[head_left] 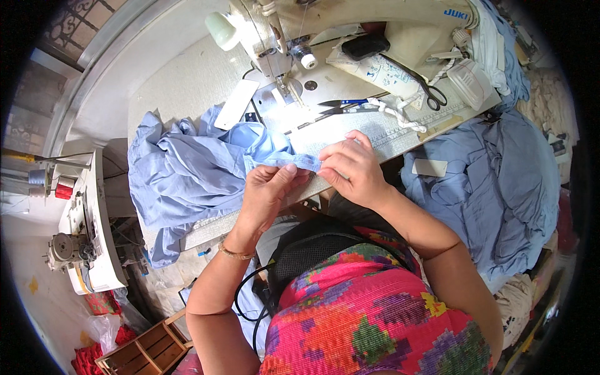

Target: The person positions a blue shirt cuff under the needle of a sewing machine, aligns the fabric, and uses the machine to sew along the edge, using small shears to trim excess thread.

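Both hands hold a narrow, folded edge of a light blue garment [194, 162] at the front edge of the sewing table. My left hand [269, 187] pinches the strip with the thumb on top. My right hand [353, 165] grips its right end between thumb and fingers. The rest of the garment lies bunched on the table to the left. Just beyond the hands stands a sewing machine [275, 50], its lit needle area apart from the cloth. Blue-handled thread snips [344, 102] lie beyond my right hand.
Black scissors [431, 94], a dark phone-like object [365, 45], white cord [397, 115] and a white plastic box [469, 84] lie at the table's right. A heap of blue cloth [487, 187] sits to the right. Another machine [94, 240] and a wooden crate [147, 350] stand left.
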`<state>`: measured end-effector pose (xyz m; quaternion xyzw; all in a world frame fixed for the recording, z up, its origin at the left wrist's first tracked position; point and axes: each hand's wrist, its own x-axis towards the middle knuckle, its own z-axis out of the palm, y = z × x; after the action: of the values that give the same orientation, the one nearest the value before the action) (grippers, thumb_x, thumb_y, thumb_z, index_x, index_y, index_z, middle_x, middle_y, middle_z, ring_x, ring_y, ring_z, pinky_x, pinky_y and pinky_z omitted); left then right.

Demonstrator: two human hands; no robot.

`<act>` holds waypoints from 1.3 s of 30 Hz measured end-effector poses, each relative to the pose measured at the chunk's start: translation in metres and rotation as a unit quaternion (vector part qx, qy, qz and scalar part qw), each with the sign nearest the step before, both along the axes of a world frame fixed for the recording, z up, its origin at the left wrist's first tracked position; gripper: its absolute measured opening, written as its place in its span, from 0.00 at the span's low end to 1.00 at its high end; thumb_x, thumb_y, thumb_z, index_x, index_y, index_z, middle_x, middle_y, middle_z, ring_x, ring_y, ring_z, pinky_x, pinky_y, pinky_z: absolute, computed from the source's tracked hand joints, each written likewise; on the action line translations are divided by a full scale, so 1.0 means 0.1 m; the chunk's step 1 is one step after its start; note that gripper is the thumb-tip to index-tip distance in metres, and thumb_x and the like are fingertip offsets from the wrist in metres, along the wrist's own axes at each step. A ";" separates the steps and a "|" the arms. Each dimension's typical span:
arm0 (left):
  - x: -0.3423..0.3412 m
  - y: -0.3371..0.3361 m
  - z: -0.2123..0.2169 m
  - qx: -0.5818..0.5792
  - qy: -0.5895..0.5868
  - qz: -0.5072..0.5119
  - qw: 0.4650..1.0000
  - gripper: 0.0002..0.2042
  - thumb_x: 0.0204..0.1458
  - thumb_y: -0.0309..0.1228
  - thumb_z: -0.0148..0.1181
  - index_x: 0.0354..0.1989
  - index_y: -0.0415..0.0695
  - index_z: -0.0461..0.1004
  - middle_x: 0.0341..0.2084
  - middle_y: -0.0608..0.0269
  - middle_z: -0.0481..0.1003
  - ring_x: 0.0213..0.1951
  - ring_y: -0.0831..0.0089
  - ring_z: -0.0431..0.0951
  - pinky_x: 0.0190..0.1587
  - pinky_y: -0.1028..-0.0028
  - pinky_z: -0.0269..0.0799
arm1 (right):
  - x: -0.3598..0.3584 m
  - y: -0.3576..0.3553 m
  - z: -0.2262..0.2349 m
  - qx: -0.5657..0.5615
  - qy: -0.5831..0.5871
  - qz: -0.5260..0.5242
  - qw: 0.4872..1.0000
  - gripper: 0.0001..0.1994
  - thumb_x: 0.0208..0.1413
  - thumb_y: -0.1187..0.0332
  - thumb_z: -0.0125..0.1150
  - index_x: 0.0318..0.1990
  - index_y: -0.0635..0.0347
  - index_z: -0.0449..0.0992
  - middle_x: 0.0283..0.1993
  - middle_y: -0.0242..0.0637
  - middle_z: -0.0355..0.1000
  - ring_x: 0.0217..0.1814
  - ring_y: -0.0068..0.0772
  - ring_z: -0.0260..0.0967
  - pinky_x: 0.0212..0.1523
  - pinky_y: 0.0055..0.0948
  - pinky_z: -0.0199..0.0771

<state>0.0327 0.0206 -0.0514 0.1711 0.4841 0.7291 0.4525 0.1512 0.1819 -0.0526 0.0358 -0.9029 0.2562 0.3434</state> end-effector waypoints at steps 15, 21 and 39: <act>0.04 0.02 -0.03 -0.055 0.112 0.014 0.992 0.11 0.53 0.31 0.55 0.32 0.34 0.77 0.26 0.61 0.77 0.28 0.81 0.73 0.34 0.82 0.69 | -0.25 -0.05 0.22 0.056 -0.031 -0.017 0.998 0.06 0.51 0.65 0.53 0.29 0.56 0.71 0.31 0.32 0.67 0.39 0.32 0.66 0.47 0.37 0.56; 0.04 0.02 -0.02 -0.054 0.114 0.014 0.992 0.11 0.53 0.30 0.55 0.31 0.34 0.77 0.26 0.60 0.77 0.29 0.80 0.74 0.35 0.81 0.69 | -0.17 0.25 0.21 0.156 -0.098 -0.245 0.952 0.08 0.50 0.64 0.55 0.34 0.55 0.72 0.34 0.32 0.68 0.42 0.32 0.65 0.51 0.38 0.51; 0.07 0.02 -0.04 -0.133 0.279 0.049 0.950 0.11 0.52 0.30 0.56 0.26 0.33 0.76 0.16 0.70 0.71 0.21 0.87 0.63 0.21 0.82 0.59 | -0.20 -0.10 0.28 0.108 -0.050 -0.035 0.992 0.04 0.47 0.65 0.56 0.27 0.52 0.72 0.32 0.28 0.65 0.41 0.28 0.63 0.51 0.41 0.50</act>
<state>0.0396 0.0230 -0.0552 0.2815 0.6916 0.6024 0.2822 0.1313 0.1718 -0.0249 0.0285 -0.9420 0.1470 0.3005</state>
